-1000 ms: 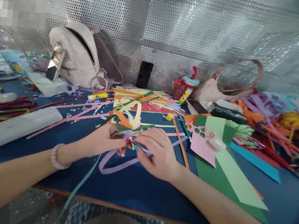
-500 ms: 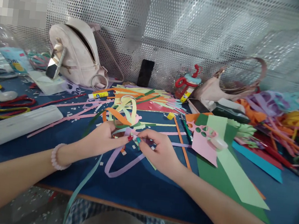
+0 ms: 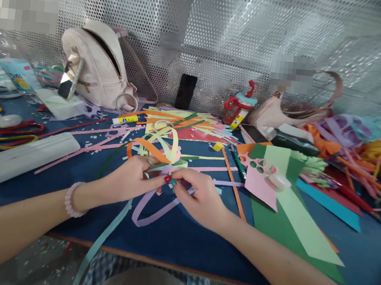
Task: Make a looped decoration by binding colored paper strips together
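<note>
I have a bundle of paper strips in front of me, right between my two hands where my fingertips meet, above the table. My left hand is closed on it from the left, thumb laid along the near side. My right hand comes in from the right with its thumb and forefinger drawn narrow, pinching the bundle's near end; I can't make out exactly which bit sits between those tips. My two thumbs are side by side there. Beyond my fingers the strips rise in loops: an orange strip curls over my left fingers, and a pale yellow strip arches just to the right of it. On the near side a purple strip droops in a wide loop below my hands, and a light blue strip trails past my left wrist and down over the table's edge. A glue stick lies farther off, beyond my left hand, and a green sheet lies to the right of my right hand.
</note>
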A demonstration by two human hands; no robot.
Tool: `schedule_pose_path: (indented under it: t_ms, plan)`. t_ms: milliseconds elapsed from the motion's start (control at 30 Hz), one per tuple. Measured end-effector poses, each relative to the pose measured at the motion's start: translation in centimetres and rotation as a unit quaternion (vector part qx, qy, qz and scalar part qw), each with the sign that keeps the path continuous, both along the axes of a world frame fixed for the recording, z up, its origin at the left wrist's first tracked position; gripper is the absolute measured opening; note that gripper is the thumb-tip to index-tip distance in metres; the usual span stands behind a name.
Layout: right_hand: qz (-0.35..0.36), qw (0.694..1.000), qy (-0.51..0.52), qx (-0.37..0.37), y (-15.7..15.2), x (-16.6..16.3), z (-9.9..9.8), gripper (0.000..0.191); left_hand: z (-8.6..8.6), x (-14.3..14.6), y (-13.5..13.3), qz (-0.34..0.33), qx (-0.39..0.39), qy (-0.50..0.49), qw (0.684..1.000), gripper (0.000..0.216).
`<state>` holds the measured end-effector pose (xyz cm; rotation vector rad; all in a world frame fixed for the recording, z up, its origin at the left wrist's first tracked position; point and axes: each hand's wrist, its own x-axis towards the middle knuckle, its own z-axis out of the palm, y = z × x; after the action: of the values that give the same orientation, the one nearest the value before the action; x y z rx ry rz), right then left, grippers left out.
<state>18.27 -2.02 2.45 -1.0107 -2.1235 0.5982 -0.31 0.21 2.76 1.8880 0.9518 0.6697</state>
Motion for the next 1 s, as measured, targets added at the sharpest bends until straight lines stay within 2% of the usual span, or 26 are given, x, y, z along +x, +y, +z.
schedule_pose_path:
  t_ms: [233, 367, 500, 1000]
  plan:
    - [0.044, 0.998, 0.04, -0.029, -0.04, 0.08, 0.13, 0.023, 0.08, 0.08, -0.04, -0.011, -0.057, -0.032, 0.998, 0.005]
    - [0.046, 0.997, 0.045, -0.031, -0.05, 0.1, 0.18, 0.023, 0.09, 0.1, -0.13, -0.017, -0.093, -0.052, 0.994, 0.01]
    - [0.048, 0.997, 0.051, -0.037, 0.0, 0.08, 0.18, 0.023, 0.43, 0.28, -0.16, -0.019, -0.119, -0.051, 0.991, 0.005]
    - [0.04, 0.998, 0.04, -0.033, -0.05, 0.07, 0.24, 0.021, 0.53, 0.24, -0.14, -0.017, -0.115, -0.042, 0.992, 0.011]
